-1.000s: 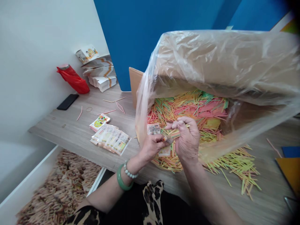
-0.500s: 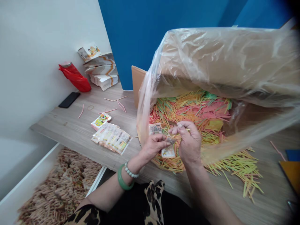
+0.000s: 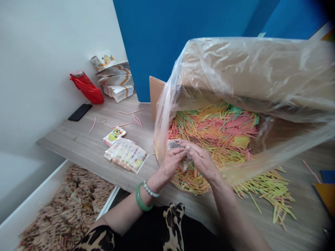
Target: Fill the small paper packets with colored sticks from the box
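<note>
My left hand point(image 3: 171, 163), with a green bangle and a beaded bracelet at the wrist, pinches a small clear printed packet point(image 3: 185, 163). My right hand point(image 3: 201, 159) meets it there, thumb and fingers closed at the packet's upper part. The fingers hide most of the packet and anything inside it. Another printed packet part point(image 3: 174, 143) shows just beyond the left fingers. Below and behind both hands lies a heap of thin, straw-like coloured sticks point(image 3: 217, 122) in pink, yellow, orange and green, inside a clear plastic liner point(image 3: 167, 104).
Left of my hands, flat printed packets point(image 3: 127, 155) lie fanned beside a stack of cards point(image 3: 114, 134). Farther back are a black phone point(image 3: 80, 112), a red bag point(image 3: 87, 89) and folded cartons point(image 3: 117, 83). A drawer point(image 3: 62, 209) of bundled pieces is lower left. Loose yellow sticks point(image 3: 269, 188) spill right.
My right hand has moved left and closed in on the packet at my left hand. Earlier it was apart, pinching a small yellowish piece, which I cannot see now.
</note>
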